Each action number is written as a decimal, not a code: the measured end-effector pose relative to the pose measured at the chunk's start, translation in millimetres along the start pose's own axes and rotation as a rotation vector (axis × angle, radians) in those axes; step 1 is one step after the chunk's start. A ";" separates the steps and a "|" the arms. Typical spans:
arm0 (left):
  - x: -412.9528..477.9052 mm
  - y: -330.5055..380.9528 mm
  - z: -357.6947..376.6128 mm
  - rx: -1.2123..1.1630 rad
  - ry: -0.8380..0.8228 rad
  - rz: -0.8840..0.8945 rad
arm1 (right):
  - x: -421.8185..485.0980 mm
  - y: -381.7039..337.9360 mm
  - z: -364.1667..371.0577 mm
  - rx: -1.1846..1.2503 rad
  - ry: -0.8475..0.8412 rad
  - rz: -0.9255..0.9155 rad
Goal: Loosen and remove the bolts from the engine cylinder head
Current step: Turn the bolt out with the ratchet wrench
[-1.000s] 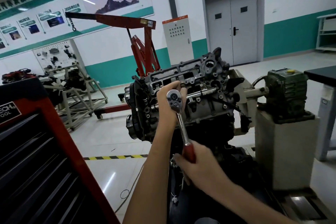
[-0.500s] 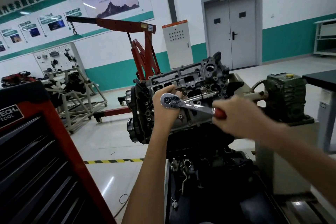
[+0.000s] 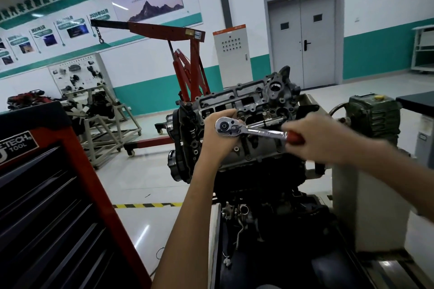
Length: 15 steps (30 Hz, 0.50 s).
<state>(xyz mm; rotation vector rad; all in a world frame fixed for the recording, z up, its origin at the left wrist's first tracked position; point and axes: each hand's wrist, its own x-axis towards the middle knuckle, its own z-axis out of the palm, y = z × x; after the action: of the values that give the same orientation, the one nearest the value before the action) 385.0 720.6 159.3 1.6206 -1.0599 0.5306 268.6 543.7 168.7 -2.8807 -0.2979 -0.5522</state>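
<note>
A right hand (image 3: pixel 313 139) grasps the red handle of a ratchet wrench (image 3: pixel 254 130), which lies nearly level, handle to the right, round head to the left. A left hand (image 3: pixel 217 142) curls around that head, against the engine cylinder head (image 3: pixel 256 98). Beyond stands a red engine hoist (image 3: pixel 162 28).

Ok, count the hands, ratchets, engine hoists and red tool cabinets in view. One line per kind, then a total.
hands: 2, the left hand and the right hand
ratchet: 1
engine hoist: 1
tool cabinet: 1
total: 5
</note>
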 end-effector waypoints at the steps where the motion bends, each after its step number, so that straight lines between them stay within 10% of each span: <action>1: -0.5 1.9 1.7 0.021 -0.014 0.010 | 4.9 8.1 -11.6 -0.135 0.043 -0.023; 5: -3.0 -2.1 10.7 0.006 0.083 -0.011 | -10.5 4.7 16.6 -0.053 0.097 0.051; 12: -2.7 -4.2 17.7 -0.064 0.106 -0.061 | -30.4 -97.5 122.4 1.086 0.173 0.217; 15: -3.8 -5.3 10.7 -0.035 0.083 -0.068 | -30.2 -73.3 105.6 0.832 0.147 0.198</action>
<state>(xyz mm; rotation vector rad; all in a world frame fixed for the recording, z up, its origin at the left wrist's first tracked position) 385.6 712.2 150.0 1.5847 -0.9448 0.5263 260.4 633.0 71.9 -2.0269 -0.1594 -0.4554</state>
